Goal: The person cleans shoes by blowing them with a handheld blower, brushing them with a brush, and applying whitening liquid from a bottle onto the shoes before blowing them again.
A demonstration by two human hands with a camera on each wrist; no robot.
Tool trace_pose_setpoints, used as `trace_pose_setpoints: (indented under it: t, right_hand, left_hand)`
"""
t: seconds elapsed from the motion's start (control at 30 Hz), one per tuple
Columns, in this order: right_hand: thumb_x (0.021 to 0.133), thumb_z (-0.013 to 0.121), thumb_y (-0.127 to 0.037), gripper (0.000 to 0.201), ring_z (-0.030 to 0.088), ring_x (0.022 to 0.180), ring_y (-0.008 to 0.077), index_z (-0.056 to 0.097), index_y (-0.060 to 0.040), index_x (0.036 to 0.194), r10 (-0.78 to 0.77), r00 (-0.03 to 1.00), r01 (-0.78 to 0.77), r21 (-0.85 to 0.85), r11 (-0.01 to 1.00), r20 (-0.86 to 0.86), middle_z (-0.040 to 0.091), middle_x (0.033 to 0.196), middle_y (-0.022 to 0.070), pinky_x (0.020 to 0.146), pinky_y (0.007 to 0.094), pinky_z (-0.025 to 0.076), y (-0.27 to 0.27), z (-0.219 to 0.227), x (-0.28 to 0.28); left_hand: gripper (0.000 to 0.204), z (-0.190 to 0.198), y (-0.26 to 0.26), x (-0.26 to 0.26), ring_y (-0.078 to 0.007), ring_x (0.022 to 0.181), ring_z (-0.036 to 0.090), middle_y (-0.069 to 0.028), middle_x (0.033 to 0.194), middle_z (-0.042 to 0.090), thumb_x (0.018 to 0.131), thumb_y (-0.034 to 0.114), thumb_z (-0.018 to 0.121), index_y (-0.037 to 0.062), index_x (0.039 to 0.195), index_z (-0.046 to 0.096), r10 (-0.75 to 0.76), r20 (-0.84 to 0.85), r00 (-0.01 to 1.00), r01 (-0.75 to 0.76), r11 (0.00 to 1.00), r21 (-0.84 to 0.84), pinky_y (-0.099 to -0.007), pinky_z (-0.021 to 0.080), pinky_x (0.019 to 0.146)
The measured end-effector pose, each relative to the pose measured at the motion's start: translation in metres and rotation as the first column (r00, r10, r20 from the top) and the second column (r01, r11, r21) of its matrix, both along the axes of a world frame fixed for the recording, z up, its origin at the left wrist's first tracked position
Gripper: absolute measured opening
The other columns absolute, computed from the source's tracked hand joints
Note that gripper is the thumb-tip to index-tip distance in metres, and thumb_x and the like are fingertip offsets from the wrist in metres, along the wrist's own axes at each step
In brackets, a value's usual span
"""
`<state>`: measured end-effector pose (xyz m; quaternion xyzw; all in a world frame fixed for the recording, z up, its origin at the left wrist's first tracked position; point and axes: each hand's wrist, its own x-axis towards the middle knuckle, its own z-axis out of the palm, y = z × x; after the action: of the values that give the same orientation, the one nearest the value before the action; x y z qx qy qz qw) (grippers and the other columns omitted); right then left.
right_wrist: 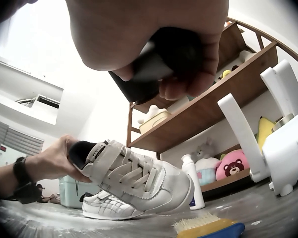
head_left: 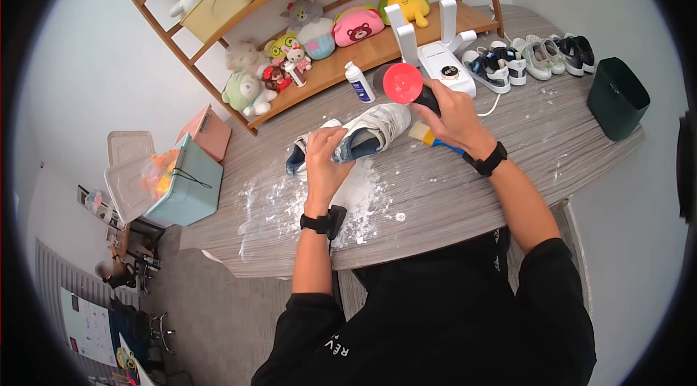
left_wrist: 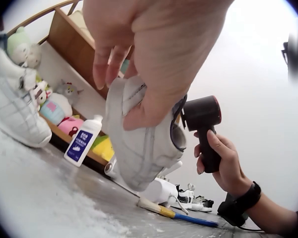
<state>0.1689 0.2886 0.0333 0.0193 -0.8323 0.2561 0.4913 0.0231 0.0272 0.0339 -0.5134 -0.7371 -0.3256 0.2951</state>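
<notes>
My left hand grips a white shoe by its heel end, holding it tilted above the table; in the right wrist view the shoe shows straps and laces. A second white shoe stands behind it on the table. My right hand holds a black handheld blower with a red round end, up and to the right of the held shoe. In the left wrist view the blower is gripped by its handle. White powder is scattered on the table below.
A brush with a blue and yellow handle lies near my right hand. Behind stand a white bottle, a white device and a shelf with plush toys. Several shoes and a dark green bin are at the right, lidded boxes at the left.
</notes>
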Motion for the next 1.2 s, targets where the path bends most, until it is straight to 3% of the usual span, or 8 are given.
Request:
trace_pose_setpoints:
  t: [0.37, 0.5, 0.57, 0.73, 0.9, 1.0, 1.1, 1.2]
  right_hand:
    - [0.093, 0.074, -0.025, 0.039, 0.072, 0.082, 0.0397, 0.063, 0.0008, 0.120, 0.256, 0.963, -0.241, -0.153, 0.958, 0.083, 0.072, 0.091, 0.0227, 0.072, 0.0421, 0.055, -0.029, -0.001, 0.001]
    - [0.092, 0.074, -0.024, 0.037, 0.072, 0.081, 0.0391, 0.065, 0.0017, 0.117, 0.197, 0.980, -0.196, -0.035, 0.980, 0.035, 0.073, 0.092, 0.0227, 0.071, 0.0414, 0.055, -0.020, -0.004, -0.003]
    - [0.091, 0.076, -0.025, 0.037, 0.072, 0.079, 0.0386, 0.067, 0.0021, 0.116, 0.035, 0.999, -0.032, -0.089, 0.996, 0.031, 0.073, 0.092, 0.0242, 0.070, 0.0409, 0.055, -0.014, 0.002, -0.002]
    - [0.095, 0.073, -0.024, 0.035, 0.066, 0.072, 0.0169, 0.067, 0.0037, 0.116, 0.149, 0.989, -0.132, -0.356, 0.925, 0.021, 0.070, 0.083, 0.0149, 0.066, 0.0318, 0.052, -0.018, -0.001, -0.005]
    - [0.095, 0.072, -0.021, 0.032, 0.068, 0.070, 0.0217, 0.064, 0.0022, 0.115, 0.243, 0.970, -0.236, -0.276, 0.932, -0.010, 0.070, 0.080, 0.0158, 0.066, 0.0345, 0.052, -0.039, -0.002, 0.000]
    - [0.094, 0.073, -0.020, 0.030, 0.071, 0.069, 0.0286, 0.064, 0.0013, 0.114, 0.158, 0.984, -0.163, -0.056, 0.985, -0.081, 0.071, 0.081, 0.0184, 0.064, 0.0372, 0.053, -0.027, -0.004, -0.002]
    - [0.094, 0.072, -0.019, 0.031, 0.072, 0.070, 0.0288, 0.063, 0.0011, 0.116, 0.011, 0.999, -0.024, -0.253, 0.967, -0.052, 0.071, 0.080, 0.0173, 0.064, 0.0373, 0.053, -0.016, 0.006, -0.002]
    - [0.094, 0.073, -0.019, 0.032, 0.074, 0.073, 0.0295, 0.063, 0.0010, 0.117, 0.055, 0.995, -0.072, -0.233, 0.970, -0.080, 0.071, 0.081, 0.0173, 0.065, 0.0361, 0.054, -0.026, 0.007, -0.001]
  left_hand:
    - [0.063, -0.012, -0.009, -0.001, -0.0324, 0.112, 0.064, -0.0065, 0.124, 0.074, 0.056, -0.011, 0.081, 0.0092, 0.116, 0.075, 0.064, -0.237, 0.969, -0.019, 0.982, 0.186, -0.0409, 0.053, 0.094]
    - [0.067, -0.013, -0.018, -0.007, -0.0292, 0.108, 0.065, -0.0035, 0.123, 0.075, 0.055, -0.019, 0.072, 0.0110, 0.115, 0.077, 0.190, -0.407, 0.894, -0.090, 0.963, 0.253, -0.0374, 0.050, 0.087]
    - [0.070, -0.010, -0.024, -0.005, -0.0279, 0.106, 0.065, -0.0030, 0.123, 0.075, 0.054, -0.020, 0.070, 0.0120, 0.116, 0.077, 0.241, -0.391, 0.888, -0.136, 0.951, 0.277, -0.0349, 0.048, 0.084]
    - [0.071, -0.011, -0.023, -0.006, -0.0266, 0.106, 0.063, -0.0021, 0.125, 0.075, 0.052, -0.019, 0.067, 0.0129, 0.115, 0.078, 0.264, -0.315, 0.912, -0.132, 0.914, 0.383, -0.0346, 0.048, 0.083]
    - [0.063, -0.011, -0.013, -0.001, -0.0267, 0.102, 0.063, -0.0026, 0.123, 0.075, 0.056, -0.010, 0.081, 0.0124, 0.115, 0.078, 0.179, -0.295, 0.939, -0.067, 0.934, 0.352, -0.0342, 0.049, 0.081]
    - [0.062, -0.011, -0.016, 0.004, -0.0269, 0.101, 0.063, -0.0037, 0.121, 0.076, 0.056, -0.007, 0.084, 0.0115, 0.115, 0.078, 0.186, -0.282, 0.941, -0.083, 0.936, 0.343, -0.0340, 0.049, 0.080]
    - [0.060, -0.005, -0.014, 0.006, -0.0269, 0.101, 0.063, -0.0045, 0.120, 0.076, 0.057, -0.004, 0.086, 0.0106, 0.114, 0.078, 0.188, -0.291, 0.938, -0.077, 0.932, 0.355, -0.0336, 0.049, 0.080]
    - [0.059, -0.005, -0.007, 0.006, -0.0269, 0.100, 0.063, -0.0056, 0.120, 0.077, 0.058, -0.002, 0.088, 0.0099, 0.114, 0.078, 0.154, -0.252, 0.955, -0.045, 0.919, 0.392, -0.0333, 0.048, 0.080]
